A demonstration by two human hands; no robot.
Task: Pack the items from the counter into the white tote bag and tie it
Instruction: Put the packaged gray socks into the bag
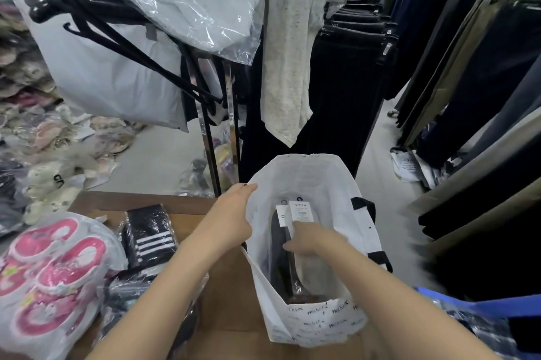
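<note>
The white tote bag (328,181) with black handles stands open at the right end of the wooden counter (187,207). My left hand (234,213) grips its left rim and holds the mouth apart. My right hand (313,239) is inside the bag, fingers closed on a wrapped dark garment (281,245) with white paper tags. On the counter to the left lie a black pack with white stripes (149,236) and a plastic-wrapped pink and white bundle (52,274). More wrapped dark items (123,298) sit between them.
A chrome rack (231,113) with grey bagged clothes, black hangers and a cream garment stands just behind the counter. Dark trousers hang along the right (474,72). Piles of wrapped goods fill the left floor. A blue bag (480,310) is at lower right.
</note>
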